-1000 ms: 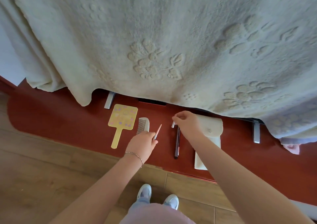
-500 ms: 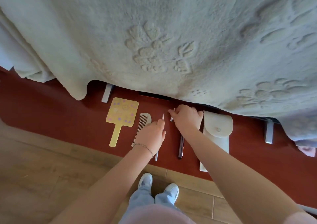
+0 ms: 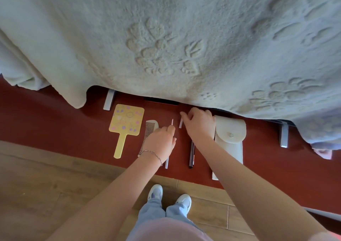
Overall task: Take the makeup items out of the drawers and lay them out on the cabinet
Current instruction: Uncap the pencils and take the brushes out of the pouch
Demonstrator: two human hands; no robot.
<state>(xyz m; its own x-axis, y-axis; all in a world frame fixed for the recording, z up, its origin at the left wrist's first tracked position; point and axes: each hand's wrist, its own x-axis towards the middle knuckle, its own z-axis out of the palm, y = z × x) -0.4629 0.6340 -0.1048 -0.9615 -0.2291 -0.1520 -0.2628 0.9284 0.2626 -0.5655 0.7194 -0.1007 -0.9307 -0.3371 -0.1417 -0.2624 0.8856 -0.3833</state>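
Fingers of the left hand (image 3: 160, 142) pinch a pencil (image 3: 169, 144), the right hand (image 3: 198, 125) a liner (image 3: 188, 142), aligning both on the cabinet (image 3: 55, 122) with its front edge.

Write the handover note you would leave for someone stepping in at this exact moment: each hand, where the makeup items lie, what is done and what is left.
Left hand: grip on a thin pink-tipped pencil, lying on the red cabinet top.
Right hand: pinches a small pale cap at its fingertips.
Laid out in a row: yellow hand mirror, comb, dark pencil, white pouch.
Done: those four placed.
Left: probably release the thin pencil and deal with the cap. The drawers are not in view, so check them for more.
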